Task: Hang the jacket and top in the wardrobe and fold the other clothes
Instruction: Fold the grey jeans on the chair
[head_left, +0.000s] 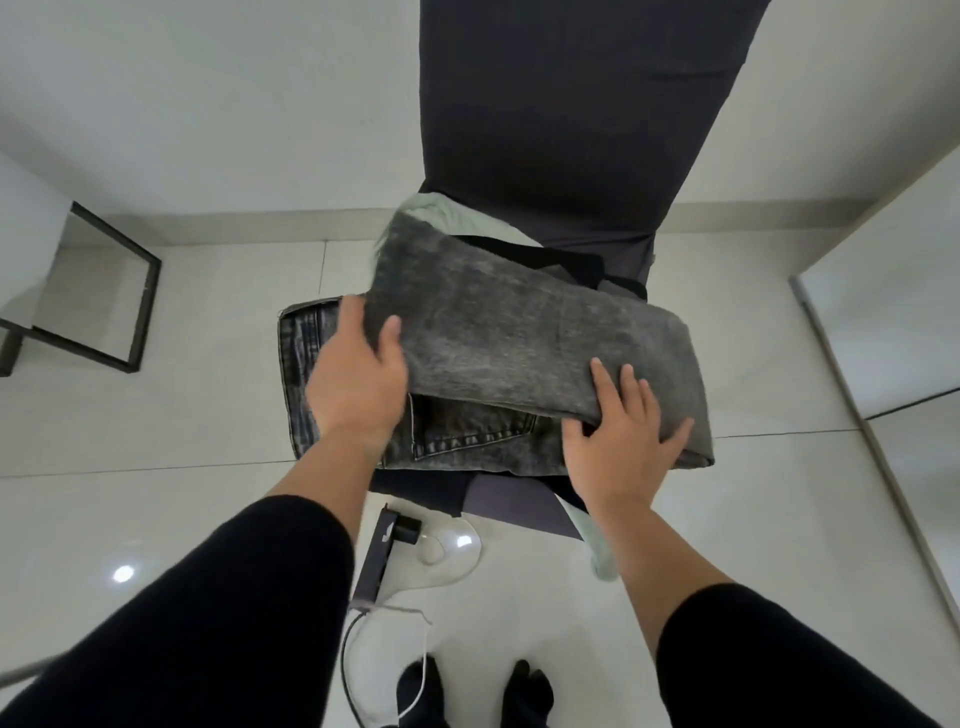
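Note:
Grey acid-washed jeans (498, 332) lie across the seat of a dark chair (566, 104), with the legs folded over the waist part. My left hand (358, 379) grips the left edge of the folded leg layer, thumb on top. My right hand (623, 436) lies flat with spread fingers on the fold at the right end. Under the jeans show a pale mint-green garment (447, 208) and a black garment (550, 257).
A black metal frame (140, 312) stands at the left on the pale tiled floor. A dark power adapter (379, 551) and a white cable (415, 691) lie on the floor in front of the chair. A white wardrobe door (883, 332) is at the right.

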